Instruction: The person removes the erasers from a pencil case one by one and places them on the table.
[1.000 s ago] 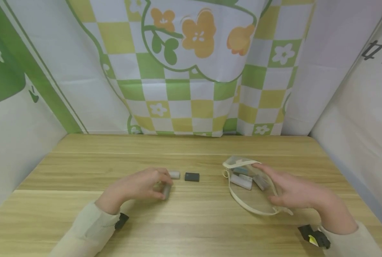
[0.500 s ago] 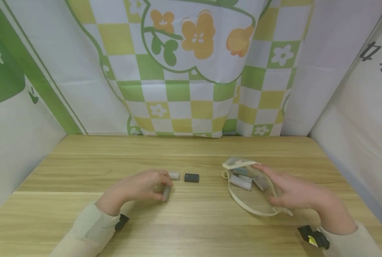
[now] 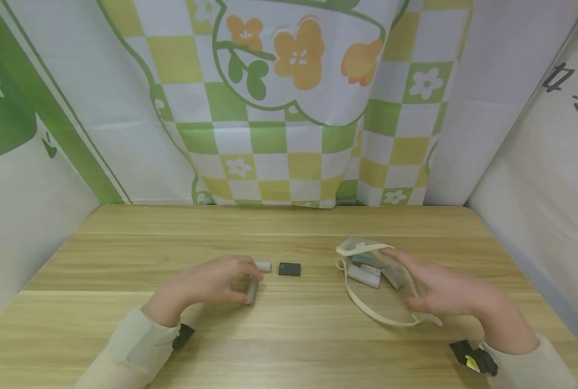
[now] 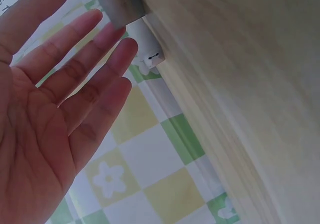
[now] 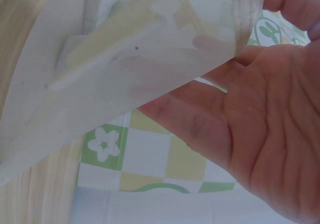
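My left hand (image 3: 221, 281) pinches a small grey block (image 3: 252, 292) that stands on the table at a slight tilt. In the left wrist view the end of this grey block (image 4: 119, 3) shows close to the fingertips. Just behind it lies a whitish cylinder (image 3: 263, 266), with two black dots joined by a line on its end. Right of that lies a flat black block (image 3: 289, 269). My right hand (image 3: 444, 286) holds the rim of a translucent pouch (image 3: 383, 310) with cream edging, its mouth wide. Several grey and white pieces (image 3: 364, 275) and a bluish one lie inside.
The wooden table (image 3: 289, 346) runs back to a green and yellow checked curtain (image 3: 269, 140). White cloth walls (image 3: 551, 178) stand on both sides. Dark bands (image 3: 474, 356) sit at both wrists.
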Available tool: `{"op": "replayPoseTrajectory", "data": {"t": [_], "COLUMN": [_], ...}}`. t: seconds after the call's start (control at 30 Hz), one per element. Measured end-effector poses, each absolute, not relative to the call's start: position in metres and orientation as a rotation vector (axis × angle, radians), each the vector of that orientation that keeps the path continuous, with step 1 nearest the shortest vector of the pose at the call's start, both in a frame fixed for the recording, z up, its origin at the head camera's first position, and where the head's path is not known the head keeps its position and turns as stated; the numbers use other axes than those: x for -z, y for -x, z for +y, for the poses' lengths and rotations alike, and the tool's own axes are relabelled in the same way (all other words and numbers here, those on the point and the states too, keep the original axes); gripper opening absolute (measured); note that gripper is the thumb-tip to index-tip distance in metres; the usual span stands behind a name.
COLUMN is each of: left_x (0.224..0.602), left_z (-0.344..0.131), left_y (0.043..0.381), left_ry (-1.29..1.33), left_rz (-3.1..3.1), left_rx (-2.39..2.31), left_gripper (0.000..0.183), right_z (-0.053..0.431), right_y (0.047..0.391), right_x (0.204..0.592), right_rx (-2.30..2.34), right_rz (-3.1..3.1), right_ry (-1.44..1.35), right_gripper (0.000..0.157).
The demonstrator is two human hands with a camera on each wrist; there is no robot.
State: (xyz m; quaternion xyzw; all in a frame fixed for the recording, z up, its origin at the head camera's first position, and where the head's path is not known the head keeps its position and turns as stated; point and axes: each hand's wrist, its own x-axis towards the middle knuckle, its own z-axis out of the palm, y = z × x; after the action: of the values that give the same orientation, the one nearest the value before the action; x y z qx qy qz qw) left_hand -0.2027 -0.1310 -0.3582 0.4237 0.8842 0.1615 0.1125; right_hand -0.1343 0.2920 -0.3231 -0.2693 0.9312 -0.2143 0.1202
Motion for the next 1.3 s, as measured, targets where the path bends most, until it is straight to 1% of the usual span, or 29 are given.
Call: {"op": "replayPoseTrajectory", "data": {"t": [0.2,0.53,0.73,0.83,1.17,1.3], "left_x": [0.355,0.346,0.344,0.343,0.347,0.345], "left_z": [-0.131,-0.120,-0.108,-0.101,-0.084,-0.076], "left_y": [0.202,0.204,0.203,0.201,0.201,0.201], "left_ry": [-1.273,-1.354,-1.398,-1.411,-1.574,-1.588], "left_rz": [2.618,2.705,2.783,2.788,2.750,2.758], "left_rx": [-0.468,-0.495,-0.442,-0.474,-0.525,-0.543], "left_gripper": [0.045,0.034,0.032,0.031,0.032,0.033], "right_z": [0.293,0.292,0.293,0.294,0.291,0.292], "right_y": [0.135,0.136,0.135,0.134,0.137,0.137], "right_x": [0.323,0.324,0.324,0.324,0.323,0.323], "right_rx": [0.631,0.634,0.631,0.636,0.632,0.631], "right_rz": [2.720,2.721,2.728,2.723,2.694,2.706], "right_ry": [0.787,0.771,0.771,0.764,0.732,0.749], "right_gripper": [0.087,0.089,0.088,0.088,0.091,0.090]}}
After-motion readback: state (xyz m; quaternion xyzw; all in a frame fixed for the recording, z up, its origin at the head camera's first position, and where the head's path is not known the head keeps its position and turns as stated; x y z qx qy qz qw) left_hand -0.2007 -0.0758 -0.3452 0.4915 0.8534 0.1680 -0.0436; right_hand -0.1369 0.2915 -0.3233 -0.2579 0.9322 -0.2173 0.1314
